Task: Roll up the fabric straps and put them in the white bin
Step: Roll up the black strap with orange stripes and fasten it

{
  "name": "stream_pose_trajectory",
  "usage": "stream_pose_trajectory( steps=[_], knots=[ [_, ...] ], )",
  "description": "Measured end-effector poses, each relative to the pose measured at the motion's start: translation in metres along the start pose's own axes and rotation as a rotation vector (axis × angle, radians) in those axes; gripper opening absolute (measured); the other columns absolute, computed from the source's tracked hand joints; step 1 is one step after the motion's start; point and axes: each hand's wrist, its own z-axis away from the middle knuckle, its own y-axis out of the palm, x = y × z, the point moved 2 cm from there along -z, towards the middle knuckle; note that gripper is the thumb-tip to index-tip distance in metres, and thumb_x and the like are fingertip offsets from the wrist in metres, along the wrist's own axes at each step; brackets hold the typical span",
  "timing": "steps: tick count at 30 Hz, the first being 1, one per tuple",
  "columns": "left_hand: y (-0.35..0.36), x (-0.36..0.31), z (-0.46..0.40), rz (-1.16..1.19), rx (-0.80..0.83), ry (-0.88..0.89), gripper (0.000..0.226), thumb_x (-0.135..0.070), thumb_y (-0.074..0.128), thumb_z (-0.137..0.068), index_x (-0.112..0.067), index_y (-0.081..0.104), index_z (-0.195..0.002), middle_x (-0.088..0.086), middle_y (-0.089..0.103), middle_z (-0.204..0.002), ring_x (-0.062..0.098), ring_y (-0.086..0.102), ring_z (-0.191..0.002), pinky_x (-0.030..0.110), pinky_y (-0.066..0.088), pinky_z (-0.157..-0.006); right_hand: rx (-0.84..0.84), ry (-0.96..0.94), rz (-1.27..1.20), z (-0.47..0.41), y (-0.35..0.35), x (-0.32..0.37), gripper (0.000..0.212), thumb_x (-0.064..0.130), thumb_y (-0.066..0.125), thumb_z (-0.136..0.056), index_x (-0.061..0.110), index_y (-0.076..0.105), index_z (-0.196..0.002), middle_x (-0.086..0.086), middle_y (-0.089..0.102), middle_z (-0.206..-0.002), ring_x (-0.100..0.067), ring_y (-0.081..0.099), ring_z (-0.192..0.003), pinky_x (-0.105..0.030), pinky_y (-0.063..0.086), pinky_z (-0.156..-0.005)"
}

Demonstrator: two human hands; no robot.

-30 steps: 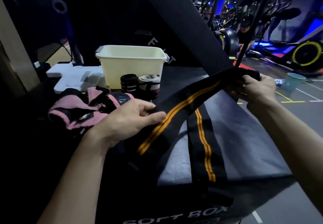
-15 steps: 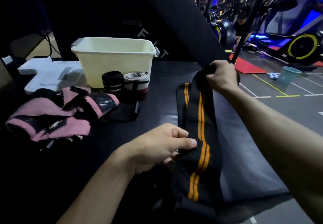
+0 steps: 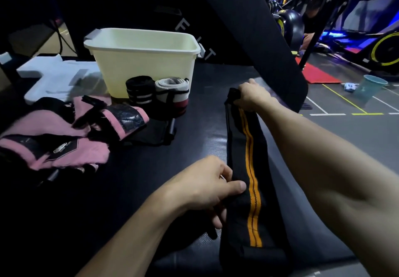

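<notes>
- We see a dark padded box top (image 3: 205,108) carrying everything.
- The cream-white rectangular plastic bin (image 3: 142,60) stands at the back; we cannot see inside it.
- A heap of pink and black fabric wraps (image 3: 64,134) lies to the left, unrolled.
- The long black fabric strap with orange stripes (image 3: 250,168) lies flat and lengthwise between our hands; we judge it soft, light and floppy, best rolled from one end.
- Our right hand (image 3: 252,96) grips its far end, fingers curled round it.
- Our left hand (image 3: 207,186) pinches its near edge under the thumb.
- Two rolled straps, black (image 3: 140,89) and grey-red (image 3: 171,94), stand touching the bin's front.
</notes>
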Motion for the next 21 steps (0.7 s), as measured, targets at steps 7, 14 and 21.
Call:
stream_pose_trajectory(
  steps=[7,14,21],
  knots=[
    [0.0,0.001,-0.003,-0.021,0.023,-0.002,0.031,-0.034,0.06,-0.104,-0.007,0.06,-0.088,0.012,0.07,-0.061,0.023,0.064,-0.046,0.027,0.053,-0.048,0.042,0.044,-0.139,-0.002,-0.013,-0.002,0.016,0.012,0.066,-0.083,0.005,0.067,-0.097,-0.014,0.064,-0.09,-0.033,0.066,-0.079,-0.038,0.058,-0.068],
    [-0.007,0.007,-0.011,0.057,-0.188,0.112,0.064,-0.032,0.079,-0.091,-0.016,0.045,-0.144,0.009,0.074,-0.077,0.041,0.073,-0.064,0.053,0.062,-0.057,-0.314,0.096,-0.388,-0.017,-0.03,0.009,0.019,-0.007,0.053,-0.081,0.002,0.068,-0.089,-0.018,0.069,-0.098,-0.037,0.068,-0.094,-0.042,0.059,-0.081],
    [-0.012,0.005,-0.009,0.055,-0.269,0.217,0.049,-0.017,0.079,-0.091,-0.028,0.054,-0.131,0.006,0.074,-0.077,0.046,0.072,-0.066,0.056,0.061,-0.052,-0.16,-0.014,-0.425,-0.001,-0.009,0.015,0.053,0.009,0.06,-0.084,0.01,0.06,-0.137,-0.013,0.065,-0.136,-0.03,0.058,-0.129,-0.035,0.045,-0.108]
  ],
)
